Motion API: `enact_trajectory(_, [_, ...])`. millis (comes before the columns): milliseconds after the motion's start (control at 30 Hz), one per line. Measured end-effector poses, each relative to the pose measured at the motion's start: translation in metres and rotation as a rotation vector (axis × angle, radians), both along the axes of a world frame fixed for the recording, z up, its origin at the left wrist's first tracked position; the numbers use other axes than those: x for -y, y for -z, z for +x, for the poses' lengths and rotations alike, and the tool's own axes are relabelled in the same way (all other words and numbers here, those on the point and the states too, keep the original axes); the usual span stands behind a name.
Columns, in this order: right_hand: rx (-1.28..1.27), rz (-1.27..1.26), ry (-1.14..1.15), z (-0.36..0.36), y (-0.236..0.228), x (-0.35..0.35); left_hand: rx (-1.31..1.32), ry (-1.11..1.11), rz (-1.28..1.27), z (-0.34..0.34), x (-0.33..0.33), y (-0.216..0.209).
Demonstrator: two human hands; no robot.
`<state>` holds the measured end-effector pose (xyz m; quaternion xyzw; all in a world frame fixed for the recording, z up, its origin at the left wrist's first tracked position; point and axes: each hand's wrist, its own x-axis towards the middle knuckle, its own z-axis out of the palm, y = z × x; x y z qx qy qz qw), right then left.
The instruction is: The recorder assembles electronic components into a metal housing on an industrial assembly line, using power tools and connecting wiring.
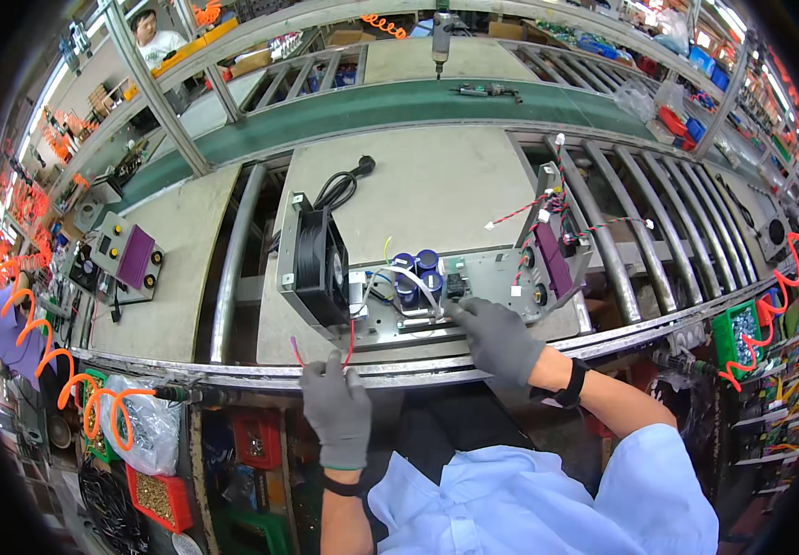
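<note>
A metal chassis [383, 330] lies on the work board in front of me. At its left end stands a black fan [322, 264]; blue capacitors [407, 294] cluster in its middle, and its right end carries a purple-faced panel [553, 267]. My left hand [336, 413], in a grey glove, pinches a thin red wire [352, 344] just off the chassis's near edge. Also gloved, my right hand [499, 340] has its fingers closed at the near edge, beside the capacitors and a white cable [418, 283]; whatever lies between its fingertips is hidden.
A coiled black power cord [336, 191] lies behind the fan. Loose wires with white plugs [515, 212] stick out around the purple panel. Metal rollers [617, 227] run to the right. Another purple-faced unit [133, 262] sits left. A power screwdriver [441, 42] hangs above; orange coiled hoses [48, 356] hang at left.
</note>
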<state>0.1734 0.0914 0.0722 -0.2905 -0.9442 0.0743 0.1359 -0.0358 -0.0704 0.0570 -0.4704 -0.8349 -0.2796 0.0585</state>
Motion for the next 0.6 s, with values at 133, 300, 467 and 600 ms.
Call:
enact_trajectory(133, [-0.047,-0.059,0.068,-0.003,0.006,0.005,-0.082,0.06,-0.115,-0.017,0.017,0.01])
enact_trajectory(300, [-0.005,0.19,0.01,-0.018,0.017,0.005,0.086,0.21,-0.007,0.005,0.014,0.004])
enact_trajectory(467, [0.033,0.125,-0.015,-0.026,0.01,-0.001,1.32,0.192,0.113,0.033,-0.014,-0.011])
enact_trajectory(600, [-0.099,-0.14,-0.044,-0.005,-0.012,-0.001,1.458,0.163,0.281,0.043,-0.034,-0.016])
